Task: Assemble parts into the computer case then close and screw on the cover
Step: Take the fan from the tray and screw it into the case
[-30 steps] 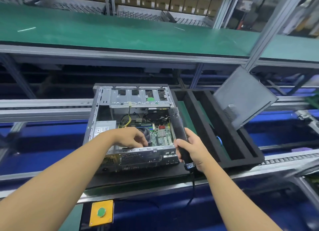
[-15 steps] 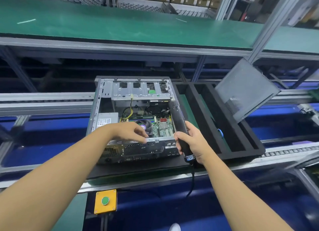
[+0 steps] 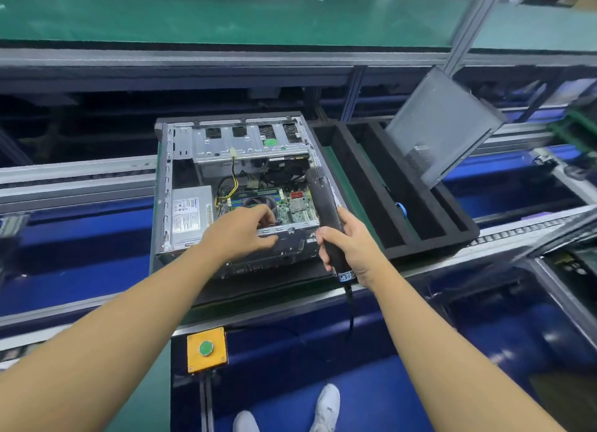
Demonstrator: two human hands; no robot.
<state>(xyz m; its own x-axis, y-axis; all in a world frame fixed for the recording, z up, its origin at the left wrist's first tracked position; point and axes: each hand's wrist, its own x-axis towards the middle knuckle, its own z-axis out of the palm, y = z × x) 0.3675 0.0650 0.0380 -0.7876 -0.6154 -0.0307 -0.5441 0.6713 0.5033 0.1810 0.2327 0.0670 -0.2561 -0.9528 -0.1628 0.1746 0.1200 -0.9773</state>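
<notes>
Head: cover (image 3: 442, 124) tilted in foam tray (image 3: 429, 236)

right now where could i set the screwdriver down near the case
Bare: the tray slots between case and leaning cover, and the green shelf behind. Inside the case, only the gap between power supply and drive cage. Crowded: over the board, with cables, the left hand and screwdriver in the right hand.

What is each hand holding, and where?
Right hand grips the screwdriver round its lower body, near the cable. Left hand is at the near rim of the case; whether it pinches anything cannot be told.
</notes>
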